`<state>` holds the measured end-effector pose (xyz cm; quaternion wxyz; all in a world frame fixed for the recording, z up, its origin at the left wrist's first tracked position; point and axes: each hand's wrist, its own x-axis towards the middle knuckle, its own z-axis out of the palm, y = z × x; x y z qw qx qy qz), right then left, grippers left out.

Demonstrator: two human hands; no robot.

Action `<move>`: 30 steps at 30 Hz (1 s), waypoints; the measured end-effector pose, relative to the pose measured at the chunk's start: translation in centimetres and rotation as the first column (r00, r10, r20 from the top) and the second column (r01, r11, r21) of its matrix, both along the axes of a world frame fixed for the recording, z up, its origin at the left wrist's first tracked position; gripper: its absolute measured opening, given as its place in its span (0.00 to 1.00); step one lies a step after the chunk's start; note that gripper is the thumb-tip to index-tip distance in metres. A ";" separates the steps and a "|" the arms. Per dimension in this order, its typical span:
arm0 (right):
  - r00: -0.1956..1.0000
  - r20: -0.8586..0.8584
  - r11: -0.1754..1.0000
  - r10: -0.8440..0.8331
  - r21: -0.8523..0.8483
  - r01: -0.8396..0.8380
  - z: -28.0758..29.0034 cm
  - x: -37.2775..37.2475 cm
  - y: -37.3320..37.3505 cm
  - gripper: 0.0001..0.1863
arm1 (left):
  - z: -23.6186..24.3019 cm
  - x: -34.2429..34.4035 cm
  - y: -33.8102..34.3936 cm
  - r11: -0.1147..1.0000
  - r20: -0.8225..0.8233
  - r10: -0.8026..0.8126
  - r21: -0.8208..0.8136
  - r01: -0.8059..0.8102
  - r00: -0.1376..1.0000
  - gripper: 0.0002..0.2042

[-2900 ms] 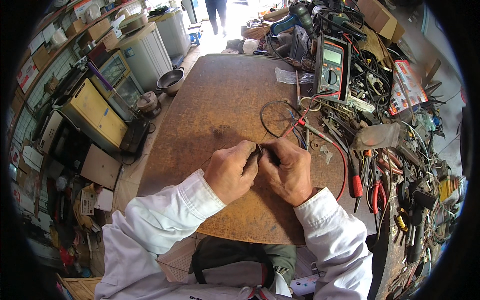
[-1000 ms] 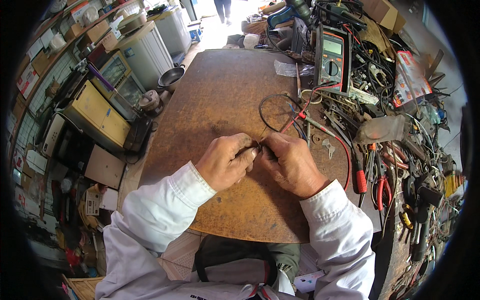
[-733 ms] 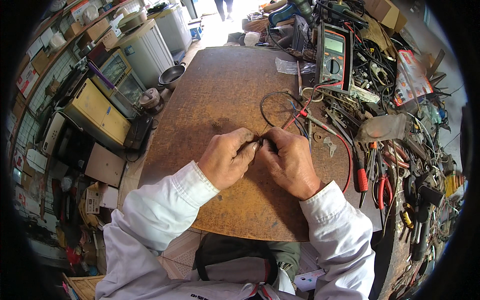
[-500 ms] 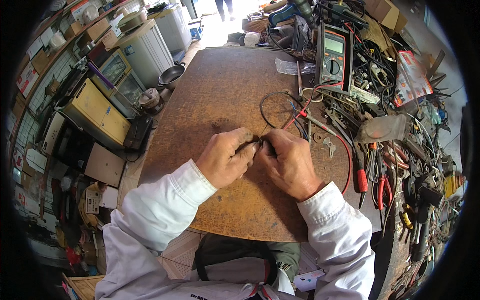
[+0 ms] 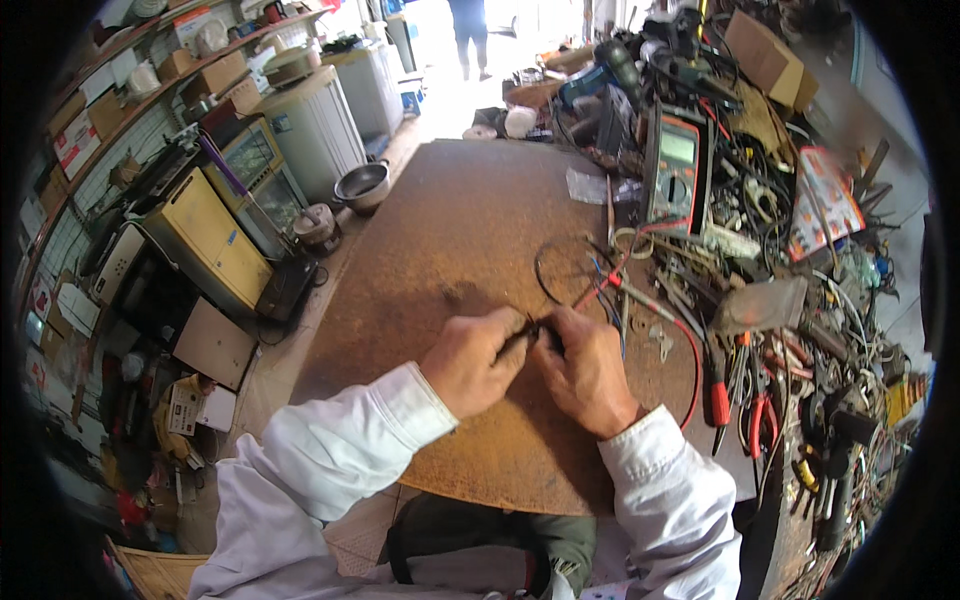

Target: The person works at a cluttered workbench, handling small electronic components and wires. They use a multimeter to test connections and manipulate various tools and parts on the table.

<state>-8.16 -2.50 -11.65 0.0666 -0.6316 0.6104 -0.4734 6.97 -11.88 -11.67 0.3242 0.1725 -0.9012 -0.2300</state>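
Note:
My left hand (image 5: 475, 362) and my right hand (image 5: 585, 372) meet over the brown worktable (image 5: 410, 230), fingers pinched together on a small dark thing (image 5: 532, 326), mostly hidden and too small to name. Just past my fingers lie a loop of black cable (image 5: 540, 270) and red test leads (image 5: 635, 290), near the multimeter (image 5: 670, 170) at the back right. Right of my hands are a small metal piece (image 5: 662, 345), a red-handled tool (image 5: 719, 395) and red-handled pliers (image 5: 762, 422).
A dense heap of tools, cables and a clouded plastic bag (image 5: 760, 305) covers the right side. On the left floor stand appliances, including a yellow cabinet (image 5: 200, 230), and a metal pan (image 5: 362, 185). Another person (image 5: 468, 35) stands in the bright doorway.
The camera has tipped upward, so table, hands and clutter sit lower in the picture and more of the other person shows. My hands stay pinched together at much the same place over the table.

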 end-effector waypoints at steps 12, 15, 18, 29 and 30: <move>1.000 -0.029 1.000 -0.010 0.007 0.011 0.2 0.2 0.3 0.05 | 0.5 0.2 0.1 0.976 0.066 -0.027 0.218 0.012 0.997 0.06; 1.000 -0.022 1.000 0.001 0.002 -0.001 0.3 0.3 0.3 0.05 | 0.8 0.4 0.0 0.967 0.088 -0.036 0.253 0.013 0.995 0.06; 0.999 -0.037 1.000 -0.015 0.023 0.016 0.3 0.2 0.3 0.05 | 0.5 0.3 -0.3 0.978 0.050 -0.052 0.204 0.041 0.997 0.06; 0.986 0.167 1.000 0.025 0.014 -0.028 0.6 0.1 0.1 0.05 | 1.9 0.9 -0.6 0.665 -0.065 -0.154 0.731 0.153 0.986 0.08; 0.984 0.170 0.998 0.045 0.024 -0.049 0.7 -0.2 0.2 0.05 | 2.1 0.8 -0.6 0.643 -0.074 -0.164 0.748 0.163 0.984 0.09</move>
